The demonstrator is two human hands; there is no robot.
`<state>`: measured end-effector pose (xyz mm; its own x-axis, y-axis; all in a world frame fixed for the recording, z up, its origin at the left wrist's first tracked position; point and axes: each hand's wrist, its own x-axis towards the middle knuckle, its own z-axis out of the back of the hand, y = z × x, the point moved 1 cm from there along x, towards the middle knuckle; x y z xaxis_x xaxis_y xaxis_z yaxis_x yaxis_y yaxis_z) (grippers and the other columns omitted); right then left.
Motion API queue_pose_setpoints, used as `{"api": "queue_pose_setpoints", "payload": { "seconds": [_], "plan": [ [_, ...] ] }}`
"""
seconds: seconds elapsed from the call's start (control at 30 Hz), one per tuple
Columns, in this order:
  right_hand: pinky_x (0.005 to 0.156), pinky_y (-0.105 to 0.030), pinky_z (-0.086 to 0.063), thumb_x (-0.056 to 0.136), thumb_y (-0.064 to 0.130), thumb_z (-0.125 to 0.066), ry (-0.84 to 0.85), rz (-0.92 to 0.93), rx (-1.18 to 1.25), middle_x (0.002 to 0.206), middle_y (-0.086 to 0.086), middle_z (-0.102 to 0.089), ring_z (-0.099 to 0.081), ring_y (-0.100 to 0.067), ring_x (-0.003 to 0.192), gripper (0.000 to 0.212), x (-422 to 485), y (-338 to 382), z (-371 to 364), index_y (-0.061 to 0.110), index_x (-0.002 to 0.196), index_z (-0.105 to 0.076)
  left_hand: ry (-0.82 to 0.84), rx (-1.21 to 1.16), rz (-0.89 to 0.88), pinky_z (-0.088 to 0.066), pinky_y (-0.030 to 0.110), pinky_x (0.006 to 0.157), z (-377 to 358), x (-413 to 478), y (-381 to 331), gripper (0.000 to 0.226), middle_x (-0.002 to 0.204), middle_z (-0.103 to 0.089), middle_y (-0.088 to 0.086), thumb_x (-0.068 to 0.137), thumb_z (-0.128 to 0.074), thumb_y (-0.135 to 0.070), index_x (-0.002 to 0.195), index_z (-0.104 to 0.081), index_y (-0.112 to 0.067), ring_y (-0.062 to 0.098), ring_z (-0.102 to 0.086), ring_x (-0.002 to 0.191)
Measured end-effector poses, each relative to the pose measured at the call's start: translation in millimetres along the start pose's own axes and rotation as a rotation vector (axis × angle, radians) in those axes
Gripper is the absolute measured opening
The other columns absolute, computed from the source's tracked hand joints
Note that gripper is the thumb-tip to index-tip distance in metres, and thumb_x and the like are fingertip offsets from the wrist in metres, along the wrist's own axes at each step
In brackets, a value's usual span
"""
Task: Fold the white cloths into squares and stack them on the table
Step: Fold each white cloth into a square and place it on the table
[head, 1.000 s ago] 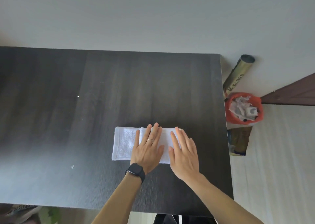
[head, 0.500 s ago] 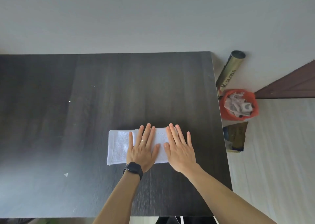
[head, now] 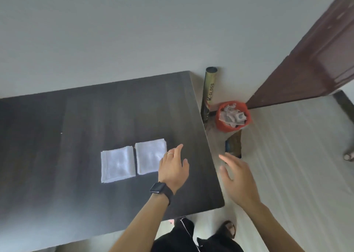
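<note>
Two folded square white cloths lay side by side on the dark wooden worktop; both hands hovered spread and empty right of them.

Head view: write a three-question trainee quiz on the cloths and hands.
1. True or false: the two folded white cloths, left cloth and right cloth, are stacked one on the other.
2. Which hand is out past the table's right edge: (a) left hand (b) right hand?
3. Fill in: the black watch is on the ____ wrist.

Key
1. False; they lie side by side on the dark table, a narrow gap between them.
2. b; it hangs over the floor, open and empty. The left hand is over the table by the right cloth.
3. left
</note>
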<state>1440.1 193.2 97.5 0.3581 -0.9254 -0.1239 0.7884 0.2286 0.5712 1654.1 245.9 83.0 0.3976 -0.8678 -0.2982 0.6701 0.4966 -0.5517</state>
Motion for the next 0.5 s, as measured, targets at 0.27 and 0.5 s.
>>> {"api": "queue_pose_setpoints", "payload": {
  "seconds": [0.27,0.5],
  "plan": [
    [0.104,-0.031,-0.042,0.095,0.025,-0.062,-0.433,-0.231,0.030,0.128,0.010,-0.062,-0.049,-0.012,0.125,0.029,-96.3,-128.1,154.8,0.029,0.123,-0.069,0.159,0.167,-0.483,-0.026,0.039,0.114,-84.7,-38.1,-226.3,0.047,0.142,-0.051,-0.002,0.097,-0.046,-0.035,0.143,-0.043,-0.029,0.024,-0.039,0.135],
    [0.101,-0.035,-0.045,0.095,0.035,-0.061,-0.762,-0.449,-0.002,0.128,0.016,-0.061,-0.047,-0.009,0.125,0.027,-212.7,-262.6,288.3,0.035,0.122,-0.068,0.229,0.201,-0.896,-0.028,0.037,0.113,-197.7,-113.9,-436.0,0.046,0.139,-0.053,-0.003,0.096,-0.048,-0.037,0.142,-0.043,-0.033,0.020,-0.041,0.132]
  ]
}}
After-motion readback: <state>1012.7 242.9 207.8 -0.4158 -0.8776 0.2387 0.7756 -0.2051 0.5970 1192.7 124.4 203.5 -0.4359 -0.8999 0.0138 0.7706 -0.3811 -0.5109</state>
